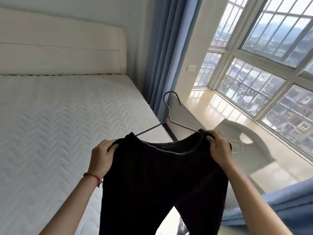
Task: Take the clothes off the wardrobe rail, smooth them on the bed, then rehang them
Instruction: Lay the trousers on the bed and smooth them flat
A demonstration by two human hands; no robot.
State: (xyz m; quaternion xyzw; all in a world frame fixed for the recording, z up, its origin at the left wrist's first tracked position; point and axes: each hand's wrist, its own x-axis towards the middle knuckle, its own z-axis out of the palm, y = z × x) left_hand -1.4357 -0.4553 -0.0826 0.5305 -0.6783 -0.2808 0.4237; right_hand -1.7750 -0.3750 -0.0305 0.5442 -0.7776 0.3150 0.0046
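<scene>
A black knit sweater [160, 180] hangs upright in the air on a thin wire hanger [166, 119] — the hook points up, tilted slightly, the wire arms slipped inside the ribbed neckline. Its body drops past the lower edge of view, beside the bed [50, 124] with its bare white quilted mattress.

Two hands show at the lower middle of the frame, the left hand [101, 154] and the right hand [220, 146], with one red string bracelet [94, 177] on the left wrist. There is one black sweater [162, 184] in the centre, one wire hanger [169, 116] above it, and one bed [59, 116] with one headboard [59, 48] at the left. At the right there is one white chair [245, 146], one wall socket [191, 68] in the upper middle, and two blue curtains, one [162, 48] at the upper centre and one [279, 206] at the lower right.
</scene>
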